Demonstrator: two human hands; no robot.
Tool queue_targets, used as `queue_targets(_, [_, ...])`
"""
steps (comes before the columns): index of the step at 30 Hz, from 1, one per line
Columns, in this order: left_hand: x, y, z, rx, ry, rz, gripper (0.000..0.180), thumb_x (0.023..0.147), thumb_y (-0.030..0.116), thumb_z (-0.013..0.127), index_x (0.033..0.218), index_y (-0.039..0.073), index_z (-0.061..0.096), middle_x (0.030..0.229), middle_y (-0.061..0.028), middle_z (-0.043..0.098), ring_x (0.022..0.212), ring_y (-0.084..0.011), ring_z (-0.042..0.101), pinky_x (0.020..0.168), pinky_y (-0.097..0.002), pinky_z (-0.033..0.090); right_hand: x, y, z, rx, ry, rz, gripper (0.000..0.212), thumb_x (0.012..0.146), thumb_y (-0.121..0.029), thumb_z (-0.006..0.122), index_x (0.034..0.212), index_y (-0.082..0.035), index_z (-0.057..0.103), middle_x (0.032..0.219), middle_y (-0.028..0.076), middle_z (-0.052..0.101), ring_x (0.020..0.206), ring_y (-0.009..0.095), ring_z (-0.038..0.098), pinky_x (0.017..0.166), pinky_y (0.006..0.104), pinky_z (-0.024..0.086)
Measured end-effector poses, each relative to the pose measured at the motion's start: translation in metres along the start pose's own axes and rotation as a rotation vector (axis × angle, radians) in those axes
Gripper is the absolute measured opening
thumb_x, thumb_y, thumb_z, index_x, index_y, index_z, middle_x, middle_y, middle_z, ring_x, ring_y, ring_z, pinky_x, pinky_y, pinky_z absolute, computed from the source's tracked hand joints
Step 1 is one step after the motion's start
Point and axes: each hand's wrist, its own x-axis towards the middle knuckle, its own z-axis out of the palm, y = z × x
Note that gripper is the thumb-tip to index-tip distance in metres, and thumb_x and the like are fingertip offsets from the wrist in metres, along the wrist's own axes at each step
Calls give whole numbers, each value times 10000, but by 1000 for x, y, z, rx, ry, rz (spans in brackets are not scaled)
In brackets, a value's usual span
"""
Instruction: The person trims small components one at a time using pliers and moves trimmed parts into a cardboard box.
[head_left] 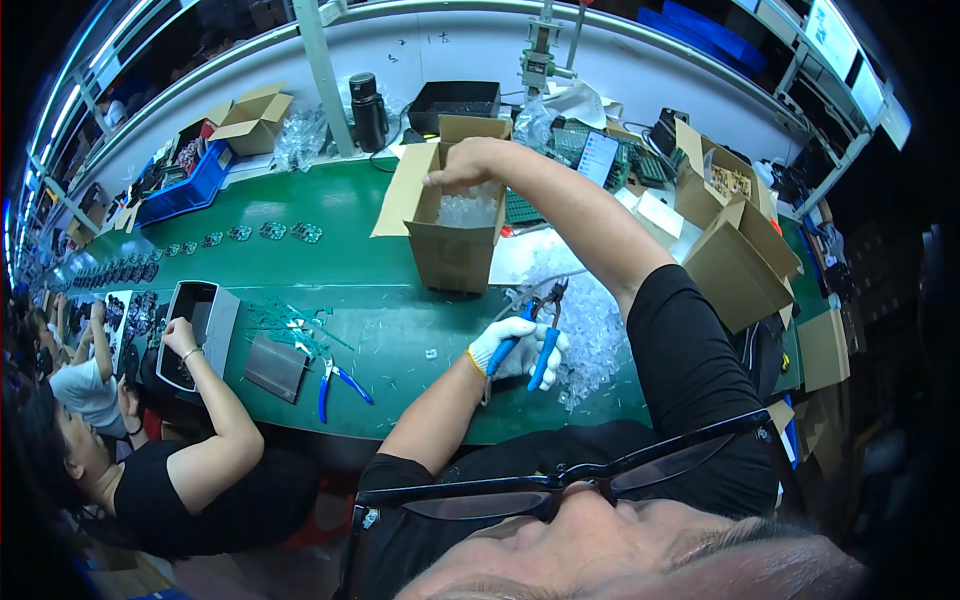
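A worker's left hand (517, 346), in a white knit glove, grips blue-handled cutters (547, 358) above a green workbench (370, 270), while the bare right hand (467, 164) reaches across to hang over an open cardboard box (450, 256), its fingers curled; whether they pinch anything cannot be told. Clear plastic pieces lie inside the box and spread in a loose heap (592, 345) on the bench just beside the gloved hand. To the left, a second pair of blue-handled pliers (323, 398) rests on the green surface near a flat dark gray block (275, 366) and a scatter of thin green scraps (275, 318). Beyond them, a co-worker in a black top holds one hand (180, 337) over a gray bin (208, 312), and small circuit boards (272, 231) line the bench behind. Along the back stand a blue bin (190, 190) filled with parts, a dark thermos (368, 112), a black tray (455, 100) and a metal press (538, 66), set against a white wall (420, 52) crossed by a pale upright post (322, 75). More cardboard boxes (735, 268) crowd the right end, while another person, in a pale shirt (92, 393), sits farther down the line at far left.
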Motion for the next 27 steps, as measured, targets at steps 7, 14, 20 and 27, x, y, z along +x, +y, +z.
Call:
queue_targets(7, [9,-3,5,-5,-15,-38,774,930,507,693,1414,-86,573,1154,-223,747,1021,-398,760,945,-557,599,-57,11,1,120,629,-166,431,974,-427,650,1058,-32,800,1088,217,781,1053,451,736,940,559,580])
queue_targets(14, [-5,-3,14,41,63,18,853,889,561,710,1429,-77,537,1137,-213,725,1015,-412,735,919,-557,581,-265,55,13,281,738,-158,260,962,-272,781,1105,-54,792,995,185,773,911,377,749,830,448,588])
queue_targets(20, [12,-4,-4,35,83,-34,874,884,562,722,1410,-111,538,1129,-250,730,994,-430,746,888,-561,592,-445,118,123,396,457,520,320,966,-344,784,1071,-43,805,877,172,766,800,316,737,767,420,575])
queue_targets(27, [-1,-8,11,75,177,-19,870,859,543,730,1395,-109,520,1091,-262,715,950,-438,738,866,-567,578,-515,111,273,459,393,659,460,817,-110,864,1251,-31,734,1243,193,699,1234,395,646,1096,460,510])
